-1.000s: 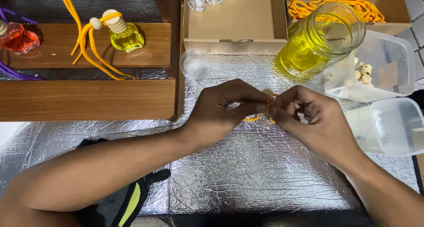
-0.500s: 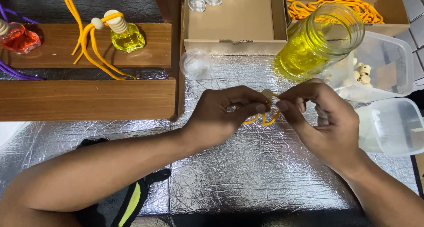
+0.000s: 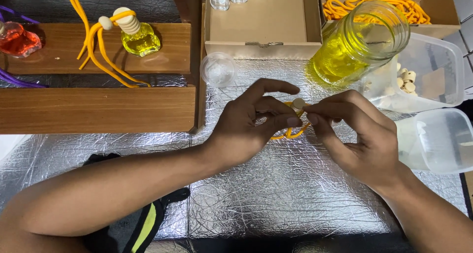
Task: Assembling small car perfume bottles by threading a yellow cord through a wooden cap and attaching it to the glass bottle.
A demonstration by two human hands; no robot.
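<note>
Over the silver foil mat [image 3: 276, 199], my left hand [image 3: 251, 127] and my right hand [image 3: 359, 140] meet fingertip to fingertip. Between them they pinch a small pale wooden bead [image 3: 298, 103] threaded on a loop of yellow cord [image 3: 291, 133], which hangs below the fingers. A big glass jar of yellow liquid [image 3: 352, 46] stands just beyond my right hand. A small clear round lid [image 3: 218, 69] lies on the foil above my left hand.
A wooden shelf [image 3: 98, 108] at left holds a small yellow-filled bottle with cord [image 3: 138, 36] and a red one [image 3: 17, 39]. A cardboard box [image 3: 263, 21], a box of yellow cords [image 3: 374, 2], and clear tubs with wooden caps [image 3: 419, 71] stand behind and right.
Both hands have lifted slightly and spread their fingers. The bead and cord, first hidden between closed fingers, now show at the fingertips.
</note>
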